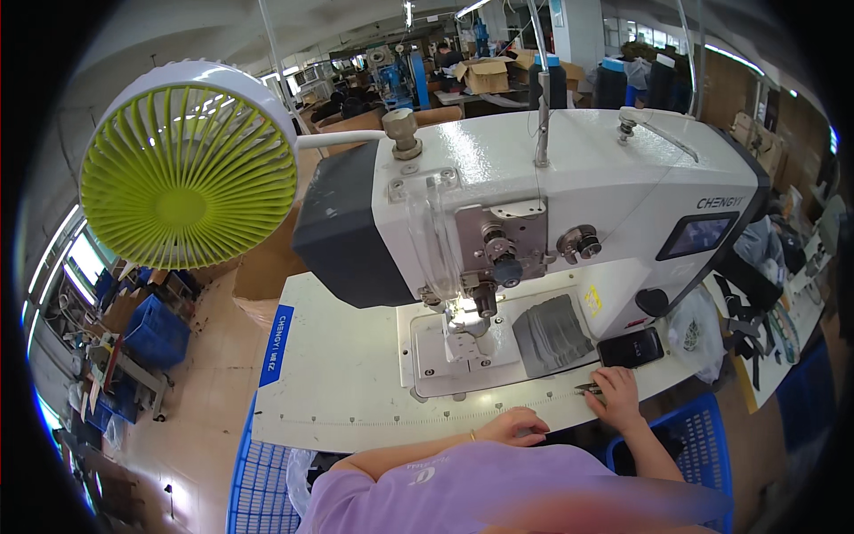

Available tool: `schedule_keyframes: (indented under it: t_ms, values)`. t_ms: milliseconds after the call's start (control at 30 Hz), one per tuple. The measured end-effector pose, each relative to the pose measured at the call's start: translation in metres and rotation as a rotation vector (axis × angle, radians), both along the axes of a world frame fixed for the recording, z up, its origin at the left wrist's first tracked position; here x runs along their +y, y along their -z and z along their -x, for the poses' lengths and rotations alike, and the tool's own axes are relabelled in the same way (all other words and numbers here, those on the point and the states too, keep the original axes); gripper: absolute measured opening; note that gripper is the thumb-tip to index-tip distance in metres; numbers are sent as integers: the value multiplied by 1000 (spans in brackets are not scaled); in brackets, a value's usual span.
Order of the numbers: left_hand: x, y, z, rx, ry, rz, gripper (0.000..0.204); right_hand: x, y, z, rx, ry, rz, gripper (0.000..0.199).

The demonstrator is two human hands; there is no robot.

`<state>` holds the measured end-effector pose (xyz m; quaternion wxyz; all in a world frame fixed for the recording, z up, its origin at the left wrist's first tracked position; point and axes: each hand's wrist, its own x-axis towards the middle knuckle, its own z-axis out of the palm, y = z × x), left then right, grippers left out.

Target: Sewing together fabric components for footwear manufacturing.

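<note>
Operator seated at an industrial sewing machine (569,205).
Right hand (614,392), right of the needle plate, pinches small metal snips (587,388); left hand (516,425) rests loosely curled at the table edge. Grey cut pieces (551,334) lie stacked beside the needle, apparently unsewn.

Small metal thread snips (587,388): dark, slim, lying flat on white table near front edge, just right of sewing plate; right hand's fingertips on them, partly covering. Stack of grey fabric pieces (553,334): flat, ribbed-looking, fanned slightly, lying on machine bed right of needle, just behind snips. Black phone-like slab (631,347): flat, beside stack, tilted.
</note>
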<state>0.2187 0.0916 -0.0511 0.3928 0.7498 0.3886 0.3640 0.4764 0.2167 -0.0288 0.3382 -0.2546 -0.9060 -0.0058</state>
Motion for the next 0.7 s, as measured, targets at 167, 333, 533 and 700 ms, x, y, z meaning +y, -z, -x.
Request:
schedule_keyframes:
  t_ms: [167,333,533,700]
  values:
    - [-1,0,4,-102,18,128,19,0,0,1,17,45,-31,40]
    - [-2,-1,4,-127,21,166,21,-1,0,-1,21,55,-42,41]
    - [-2,-10,1,-113,-27,163,20,0,2,-2,46,78,-28,42]
    - [-1,-9,1,-119,-31,189,19,2,2,-1,38,94,-72,43]
